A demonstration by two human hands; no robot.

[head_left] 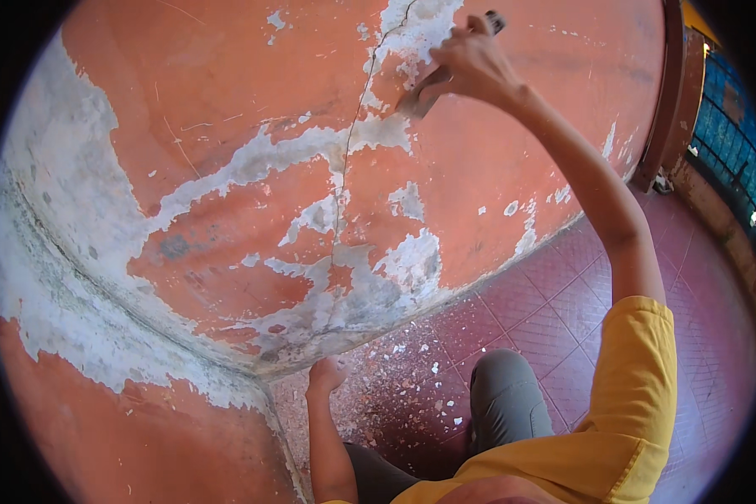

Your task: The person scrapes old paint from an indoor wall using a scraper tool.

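Note:
My right hand [479,63] is raised at the upper middle, its fingers wrapped round a scraper [428,89]. The scraper's blade points down and left, at the edge of a bare pale patch on the orange wall [470,155]; a dark handle end sticks out above the hand. Hand and tool are slightly blurred. Low down, close to the foot of the wall, my left hand [328,374] is curled into a fist with no tool showing. A thin crack [344,160] runs down through the peeled paint left of the scraper.
Paint flakes [403,370] litter the red tiled floor [546,315] along the wall. An inner wall corner [256,374] lies at lower left. My bent knee [508,391] is under me. At right stand a dark red post [668,109] and a blue panel behind bars [731,126].

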